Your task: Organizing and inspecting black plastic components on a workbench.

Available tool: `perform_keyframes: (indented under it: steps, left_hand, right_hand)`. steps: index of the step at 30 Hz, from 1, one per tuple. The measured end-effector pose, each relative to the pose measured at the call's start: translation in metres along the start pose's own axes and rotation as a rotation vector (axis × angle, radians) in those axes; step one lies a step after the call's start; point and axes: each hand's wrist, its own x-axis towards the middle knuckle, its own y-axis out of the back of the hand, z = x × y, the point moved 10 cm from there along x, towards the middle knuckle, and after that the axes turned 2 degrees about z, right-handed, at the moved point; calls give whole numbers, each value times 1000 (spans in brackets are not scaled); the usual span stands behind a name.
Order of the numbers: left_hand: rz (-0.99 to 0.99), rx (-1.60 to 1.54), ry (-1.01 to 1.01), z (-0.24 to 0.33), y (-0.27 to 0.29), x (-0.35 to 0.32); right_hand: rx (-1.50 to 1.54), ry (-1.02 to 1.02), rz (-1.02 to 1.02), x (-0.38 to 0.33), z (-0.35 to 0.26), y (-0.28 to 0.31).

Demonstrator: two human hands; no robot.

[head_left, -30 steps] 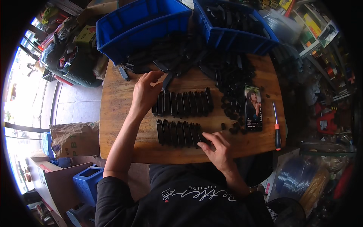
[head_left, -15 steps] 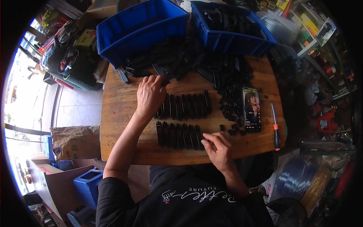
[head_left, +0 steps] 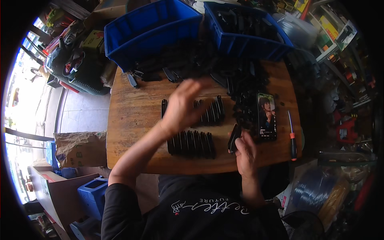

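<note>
My right hand (head_left: 246,154) is closed around a slim black plastic piece (head_left: 234,138), held tilted above the wooden table. Over the upper row of black pieces (head_left: 212,112) passes my left hand (head_left: 182,108), smeared by motion, so its fingers cannot be read. That row is partly hidden under the hand. Nearer me stands a lower row of the same upright black pieces (head_left: 192,144). Small black blocks (head_left: 242,110) lie in a heap beyond my right hand.
A loose pile of black pieces (head_left: 180,60) lies before an open blue bin (head_left: 150,44). Another blue bin (head_left: 248,44) holds more. On the table's right are a lit phone (head_left: 267,116) and a screwdriver (head_left: 293,140). The table's near edge (head_left: 140,170) borders my lap.
My left hand has moved right and toward me from the pile's near edge. My right hand has shifted right, away from the lower row, and now holds a black piece.
</note>
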Motion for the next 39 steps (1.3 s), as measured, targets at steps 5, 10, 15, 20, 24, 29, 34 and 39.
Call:
perform_keyframes:
  steps: [5, 10, 15, 20, 24, 29, 34, 39]
  left_hand:
    - [125, 530, 186, -105, 20, 33]
    - [-7, 676, 116, -111, -5, 35]
    - [-2, 613, 110, -111, -7, 25]
    - [85, 330, 202, -91, 16, 14]
    - [-65, -106, 437, -86, 5, -8]
    - [-238, -537, 600, -54, -13, -32]
    - [-270, -627, 636, -38, -17, -48]
    - [-310, -675, 619, -22, -33, -55]
  right_hand:
    - [-130, 46, -41, -6, 5, -6]
    - [-352, 142, -11, -6, 0, -9]
    - [-568, 249, 30, -9, -8, -17]
    - [-859, 575, 64, -13, -38, -41]
    - [-1014, 541, 64, -8, -30, -41]
    - [-1026, 634, 49, -12, -43, -42]
    - [-1010, 625, -44, -17, -36, -43]
    - [-899, 536, -76, -17, -31, -44]
